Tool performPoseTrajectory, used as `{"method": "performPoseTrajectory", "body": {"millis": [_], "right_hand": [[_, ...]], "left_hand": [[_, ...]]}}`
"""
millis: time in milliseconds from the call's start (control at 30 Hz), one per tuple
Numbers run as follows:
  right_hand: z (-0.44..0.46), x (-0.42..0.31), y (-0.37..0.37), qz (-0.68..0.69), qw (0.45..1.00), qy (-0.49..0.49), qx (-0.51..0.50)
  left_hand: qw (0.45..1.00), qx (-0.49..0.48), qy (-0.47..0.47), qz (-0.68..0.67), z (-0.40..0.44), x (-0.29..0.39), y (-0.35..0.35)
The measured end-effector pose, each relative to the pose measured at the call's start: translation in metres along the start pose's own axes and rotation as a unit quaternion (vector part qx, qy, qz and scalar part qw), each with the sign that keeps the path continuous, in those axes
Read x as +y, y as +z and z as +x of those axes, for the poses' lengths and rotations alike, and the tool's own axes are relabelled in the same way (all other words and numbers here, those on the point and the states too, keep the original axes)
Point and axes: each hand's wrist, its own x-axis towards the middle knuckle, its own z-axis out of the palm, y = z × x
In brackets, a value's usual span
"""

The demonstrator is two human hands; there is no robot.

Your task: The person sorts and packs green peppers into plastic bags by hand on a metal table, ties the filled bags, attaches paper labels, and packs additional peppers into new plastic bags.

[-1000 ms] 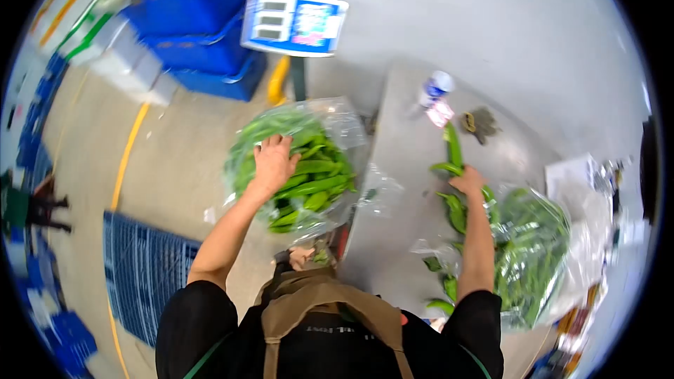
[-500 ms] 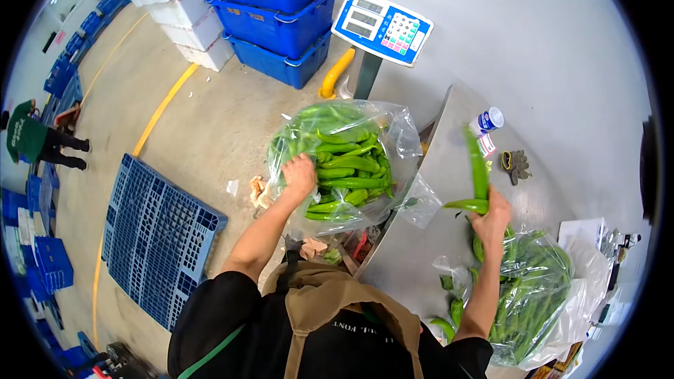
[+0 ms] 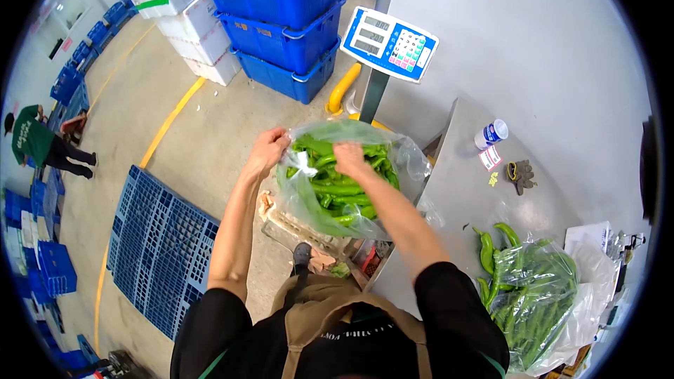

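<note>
A clear plastic bag (image 3: 298,200) full of long green peppers (image 3: 340,188) stands open in front of me, beside the metal table. With closed fingers my left hand (image 3: 270,149) grips the bag's rim at its far left. My right hand (image 3: 349,159) reaches into the bag's mouth, its fingers closed around green peppers at the top of the pile; the fingertips are partly hidden. On the table to the right lies a second clear bag (image 3: 537,295) of green peppers, with several loose peppers (image 3: 487,251) at its opening.
A scale display (image 3: 390,43) rises on a post behind the bag. The metal table (image 3: 449,189) holds a white-and-blue can (image 3: 491,133), a label card (image 3: 490,158) and a glove (image 3: 520,177). Blue crates (image 3: 281,42) stand stacked; a blue pallet (image 3: 161,249) lies left. A person (image 3: 45,142) stands far left.
My right hand has moved left from over the table into the bag, bringing the peppers it held. My left hand has shifted up and left to the bag's rim.
</note>
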Motion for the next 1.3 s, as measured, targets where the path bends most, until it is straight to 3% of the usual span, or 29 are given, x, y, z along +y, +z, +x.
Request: {"method": "performPoseTrajectory", "body": {"millis": [67, 100, 167, 200, 233, 267, 300, 333, 367, 400, 467, 533, 567, 600, 633, 667, 733, 767, 833, 900, 1000, 1067, 1167, 1300], "right_hand": [[0.026, -0.008, 0.029, 0.016, 0.992, 0.060, 0.114], [0.045, -0.008, 0.040, 0.050, 0.982, 0.137, 0.122], [0.079, 0.006, 0.096, 0.063, 0.956, 0.198, 0.207], [0.096, 0.011, 0.130, 0.191, 0.936, 0.172, 0.241], [0.057, -0.017, 0.066, 0.094, 0.977, 0.081, 0.172], [0.047, -0.027, 0.040, 0.073, 0.995, -0.023, -0.062], [0.017, -0.039, 0.026, 0.093, 0.993, -0.065, 0.024], [-0.015, -0.049, 0.004, 0.182, 0.979, -0.050, 0.082], [-0.035, -0.052, 0.003, 0.190, 0.973, -0.051, 0.123], [-0.069, -0.046, -0.013, 0.242, 0.959, -0.049, 0.137], [-0.139, -0.019, -0.042, 0.311, 0.930, -0.031, 0.193], [-0.224, 0.021, -0.055, 0.209, 0.924, 0.026, 0.320], [-0.276, 0.051, -0.059, 0.023, 0.949, -0.033, 0.312], [-0.322, 0.071, -0.047, 0.173, 0.925, 0.135, 0.309], [-0.371, 0.085, -0.055, 0.079, 0.940, 0.174, 0.282], [-0.416, 0.088, -0.060, 0.119, 0.911, 0.319, 0.231], [-0.482, 0.085, -0.094, 0.085, 0.866, 0.457, 0.184], [-0.512, 0.093, -0.086, 0.067, 0.845, 0.506, 0.162], [-0.552, 0.115, -0.067, -0.028, 0.829, 0.529, 0.180], [-0.565, 0.136, -0.060, -0.067, 0.826, 0.532, 0.175], [-0.569, 0.172, -0.064, -0.049, 0.848, 0.517, 0.101], [-0.568, 0.195, -0.060, -0.033, 0.860, 0.510, 0.007], [-0.572, 0.219, -0.067, -0.003, 0.880, 0.475, 0.002], [-0.564, 0.240, -0.071, 0.035, 0.891, 0.451, -0.035]], "left_hand": [[0.999, -0.006, -0.036, -0.008, -0.005, 0.001, -0.010], [0.999, -0.009, -0.043, -0.013, -0.006, -0.004, -0.013], [0.998, -0.006, -0.062, -0.028, -0.013, -0.017, -0.014], [0.997, -0.007, -0.066, -0.035, -0.007, -0.023, -0.014], [0.997, 0.052, -0.044, -0.042, 0.005, -0.052, -0.014], [0.994, 0.056, -0.020, -0.089, 0.013, -0.069, -0.019], [0.990, 0.006, -0.022, -0.138, 0.018, -0.067, -0.022], [0.988, 0.016, -0.067, -0.139, 0.022, -0.072, -0.027], [0.974, 0.088, -0.069, -0.198, 0.013, -0.063, -0.013], [0.980, 0.045, -0.047, -0.188, 0.014, -0.069, -0.012], [0.988, 0.051, -0.087, -0.120, 0.009, -0.067, -0.013], [0.984, 0.123, 0.018, 0.125, -0.005, -0.049, 0.006], [0.953, 0.161, 0.077, 0.245, -0.014, -0.041, 0.018], [0.924, 0.195, 0.184, 0.275, -0.019, -0.032, 0.037], [0.883, 0.226, 0.286, 0.296, -0.019, -0.021, 0.062], [0.828, 0.258, 0.386, 0.314, -0.026, -0.008, 0.090], [0.915, 0.030, 0.343, 0.211, -0.060, 0.025, 0.163], [0.928, -0.105, 0.323, 0.155, -0.082, 0.046, 0.204], [0.823, -0.248, 0.456, 0.229, -0.097, 0.040, 0.279], [0.764, -0.345, 0.506, 0.202, -0.115, 0.043, 0.354], [0.671, -0.380, 0.584, 0.255, -0.132, 0.038, 0.452], [0.643, -0.354, 0.609, 0.299, -0.138, 0.031, 0.500], [0.644, -0.346, 0.597, 0.329, -0.140, 0.013, 0.543], [0.597, -0.411, 0.558, 0.403, -0.131, 0.014, 0.552]]}}
